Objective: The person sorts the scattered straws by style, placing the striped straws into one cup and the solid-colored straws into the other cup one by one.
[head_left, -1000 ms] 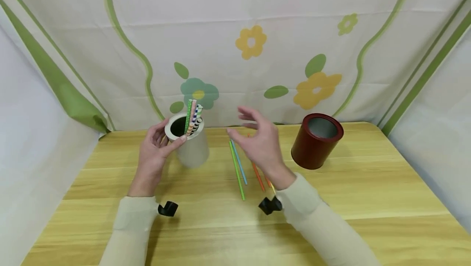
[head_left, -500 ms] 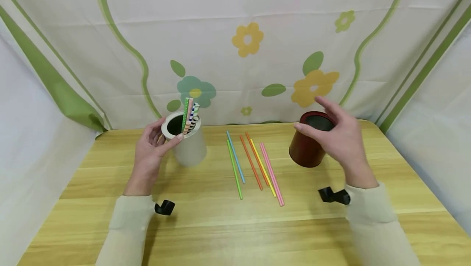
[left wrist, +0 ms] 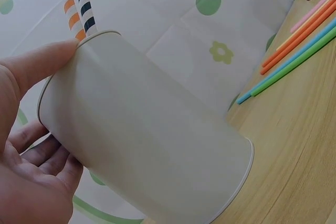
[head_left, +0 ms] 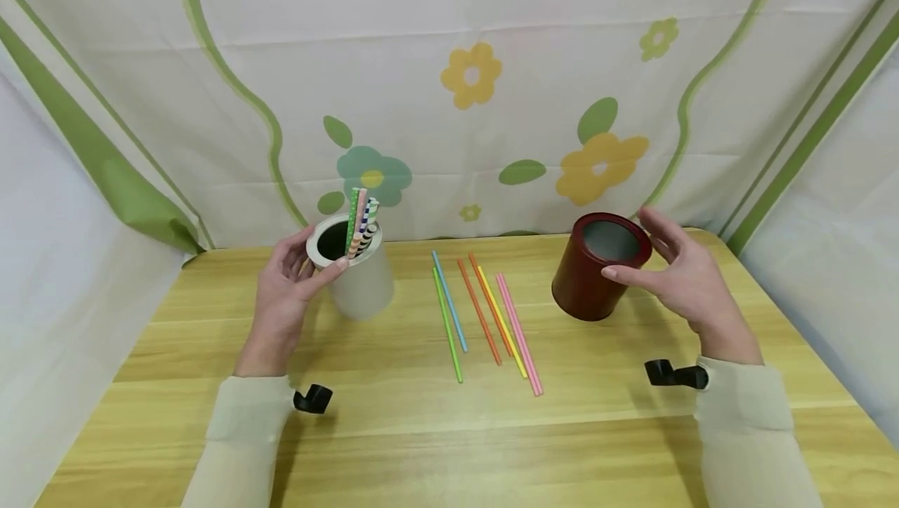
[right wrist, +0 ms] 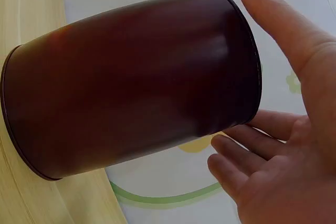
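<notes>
My left hand (head_left: 281,289) grips the upper part of a white canister (head_left: 364,285), thumb at the front rim and fingers around its left side. Patterned paper straws (head_left: 361,223) stand in that canister, leaning to its right side. Orange-striped and black-striped ones show above the rim in the left wrist view. At the right, my right hand (head_left: 695,282) is spread around the rim of a dark red canister (head_left: 588,285), thumb in front and fingers behind. In the right wrist view the thumb stands off the rim, while the fingertips lie close along the canister's side.
Several thin plastic straws lie on the wooden table (head_left: 435,445) between the canisters: a green straw (head_left: 448,325), a blue straw (head_left: 449,301), orange ones, a yellow straw (head_left: 502,321) and pink straws (head_left: 520,334). A flowered curtain (head_left: 421,102) hangs behind the table.
My right hand has moved right from above the loose straws, over the red canister, to that canister's right side. My left hand stays at the white canister.
</notes>
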A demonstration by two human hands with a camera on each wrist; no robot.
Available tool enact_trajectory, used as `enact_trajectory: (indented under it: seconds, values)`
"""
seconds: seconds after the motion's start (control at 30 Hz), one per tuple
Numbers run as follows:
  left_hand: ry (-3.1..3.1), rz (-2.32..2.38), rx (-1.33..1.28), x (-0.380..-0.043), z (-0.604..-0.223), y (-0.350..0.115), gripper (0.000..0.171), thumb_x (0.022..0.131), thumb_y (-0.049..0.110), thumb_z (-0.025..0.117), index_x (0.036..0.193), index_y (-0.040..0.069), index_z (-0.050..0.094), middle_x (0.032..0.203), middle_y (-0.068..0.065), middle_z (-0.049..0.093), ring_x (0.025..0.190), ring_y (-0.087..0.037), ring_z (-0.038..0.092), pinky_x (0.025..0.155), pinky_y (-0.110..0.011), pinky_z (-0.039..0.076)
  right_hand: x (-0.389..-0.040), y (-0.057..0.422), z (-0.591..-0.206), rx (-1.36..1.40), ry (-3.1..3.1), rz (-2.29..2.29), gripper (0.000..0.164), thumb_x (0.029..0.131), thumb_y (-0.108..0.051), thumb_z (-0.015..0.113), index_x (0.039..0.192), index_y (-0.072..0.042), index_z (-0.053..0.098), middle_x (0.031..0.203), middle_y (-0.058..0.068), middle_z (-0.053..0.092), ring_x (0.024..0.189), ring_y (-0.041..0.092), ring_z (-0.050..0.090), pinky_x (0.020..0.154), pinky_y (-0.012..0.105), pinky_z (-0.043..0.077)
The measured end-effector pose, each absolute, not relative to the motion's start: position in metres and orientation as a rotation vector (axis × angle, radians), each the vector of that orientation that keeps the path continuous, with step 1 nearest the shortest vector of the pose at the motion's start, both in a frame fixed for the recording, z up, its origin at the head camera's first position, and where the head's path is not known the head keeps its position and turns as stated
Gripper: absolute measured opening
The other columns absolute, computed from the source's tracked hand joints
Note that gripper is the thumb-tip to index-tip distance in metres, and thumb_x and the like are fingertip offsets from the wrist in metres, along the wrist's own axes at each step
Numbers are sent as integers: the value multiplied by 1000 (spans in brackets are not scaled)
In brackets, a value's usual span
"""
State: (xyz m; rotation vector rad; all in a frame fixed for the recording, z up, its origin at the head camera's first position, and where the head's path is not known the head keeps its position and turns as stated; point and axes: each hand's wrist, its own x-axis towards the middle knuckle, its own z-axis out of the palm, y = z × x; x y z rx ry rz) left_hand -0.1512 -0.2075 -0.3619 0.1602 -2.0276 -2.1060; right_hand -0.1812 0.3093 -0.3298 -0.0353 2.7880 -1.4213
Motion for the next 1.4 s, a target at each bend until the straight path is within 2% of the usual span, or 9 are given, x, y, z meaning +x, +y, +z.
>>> enact_trajectory:
  seconds: [0.1,0.23,0.4,0.67,0.77,0.9,1.03,1.27,1.4]
  values:
    - [-2020,-2104,153,-151,-362,-208,82,94,3,83,163,8,40,169,-12,41,158,-23,37,136,-36,30,-183,310,-332,-50,2778,-1433,115,89,-39,91,174,-28,15,181,0,21,166,34,24,130,33,39]
    - [-2022,-2101,135,-151,-362,-207,81,94,2,82,163,7,40,169,-13,40,158,-24,37,136,-37,30,-183,310,-334,-57,2755,-1465,113,89,-36,92,174,-26,18,179,4,28,165,35,28,101,-4,40]
    - [-2011,-2091,123,-150,-364,-206,79,95,2,81,163,8,41,168,-11,41,158,-23,38,137,-36,29,-186,309,-336,-21,2722,-1518,108,87,-36,93,172,-29,27,175,7,39,161,34,36,92,-2,44]
    - [-1964,-2104,97,-148,-361,-205,83,95,1,80,165,8,37,169,-9,42,159,-21,38,134,-30,33,-186,310,-341,-6,2702,-1616,103,86,-31,94,169,-29,34,169,7,47,154,30,45,94,2,49]
    - [-1825,-2100,105,-143,-353,-207,74,95,-4,78,161,7,45,165,-6,50,156,-20,43,131,-27,37,-187,308,-343,-14,2709,-1619,103,86,-32,94,170,-27,34,168,9,47,152,31,46,94,3,50]
    - [-1590,-2036,25,-135,-338,-200,47,92,-11,78,137,-5,67,134,-3,75,131,-18,66,114,-24,55,-188,308,-343,-16,2731,-1599,105,85,-34,95,170,-26,33,169,10,46,153,32,46,95,3,50]
    - [-1616,-1963,-150,-123,-324,-176,22,89,-11,81,110,-11,77,103,-4,84,99,-16,79,91,-25,66,-188,308,-342,-12,2743,-1576,106,85,-36,95,170,-26,33,170,10,45,153,33,46,95,3,50]
    - [-2188,-1867,-145,-118,-345,-109,23,97,12,80,120,6,81,119,-5,83,97,-10,78,82,-20,64,-188,310,-343,-28,2744,-1598,106,83,-36,96,170,-25,35,170,11,45,153,35,47,93,3,51]
    - [-2343,-1833,63,-130,-383,-82,24,100,13,78,121,3,80,119,-15,81,103,-22,79,86,-25,65,-187,310,-343,-40,2743,-1610,106,83,-35,96,169,-25,35,170,10,45,154,33,47,98,6,52]
